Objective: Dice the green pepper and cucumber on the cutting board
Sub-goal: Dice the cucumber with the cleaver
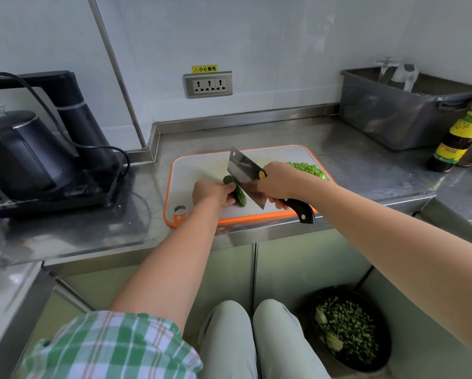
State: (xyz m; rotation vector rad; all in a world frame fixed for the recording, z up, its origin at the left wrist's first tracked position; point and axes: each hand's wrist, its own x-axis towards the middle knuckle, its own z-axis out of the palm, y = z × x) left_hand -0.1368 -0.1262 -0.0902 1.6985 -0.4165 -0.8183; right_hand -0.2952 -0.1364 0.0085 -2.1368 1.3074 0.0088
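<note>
A white cutting board [202, 166] with an orange rim lies on the steel counter. On it a dark green cucumber [239, 193] lies at a slant, and my left hand [211, 190] grips it from the left. My right hand [277, 181] holds the black handle of a cleaver [244, 175], whose blade stands on the cucumber just right of my left fingers. A pile of diced green pepper [310, 168] sits at the board's far right, partly hidden behind my right hand.
A black kettle and its base [38, 160] stand at the left with a trailing cord. A grey plastic tub [404, 110] and a sauce bottle [457, 135] stand at the back right. A black bin of vegetable scraps [349, 328] sits on the floor below.
</note>
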